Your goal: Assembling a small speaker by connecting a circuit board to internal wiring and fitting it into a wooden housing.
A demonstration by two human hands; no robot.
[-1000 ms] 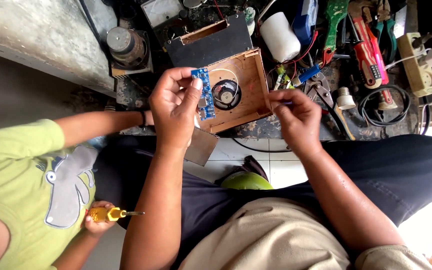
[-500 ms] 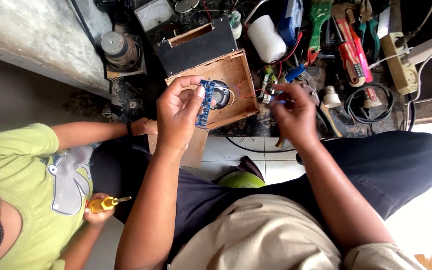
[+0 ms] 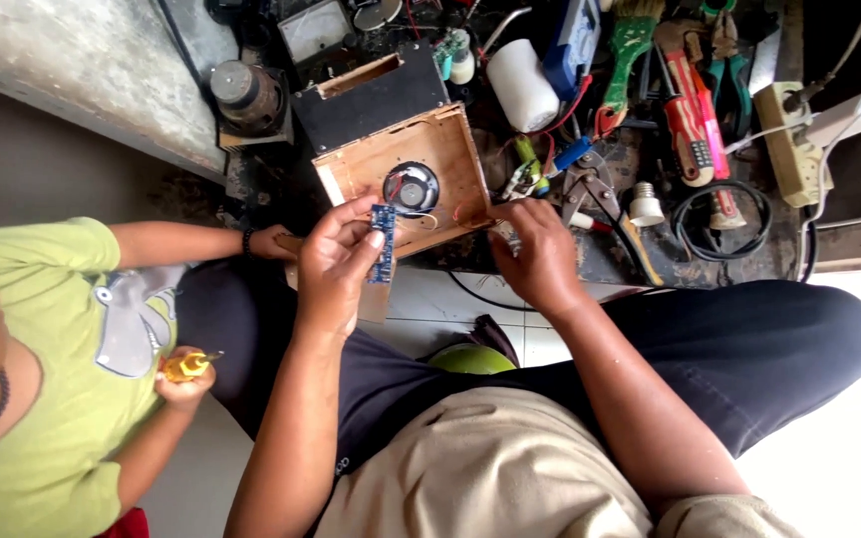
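My left hand (image 3: pixel 336 261) pinches a small blue circuit board (image 3: pixel 383 245) edge-on, just in front of an open wooden speaker box (image 3: pixel 450 159). A round black speaker (image 3: pixel 411 189) sits inside the box, with thin wires leading out toward the board. My right hand (image 3: pixel 538 254) rests at the box's front right corner, fingers curled around something small and metallic that I cannot make out.
A person in a green shirt (image 3: pixel 42 359) sits at my left, holding a yellow-handled screwdriver (image 3: pixel 187 367). Past the box lie a black case (image 3: pixel 371 100), a white roll (image 3: pixel 522 85), pliers (image 3: pixel 590 194), red screwdrivers (image 3: pixel 685 125), a bulb (image 3: pixel 645 206) and a power strip (image 3: pixel 789 139).
My left hand has drawn the blue board down toward me and turned it edge-on. My right hand has dropped from the box's right side to its front corner.
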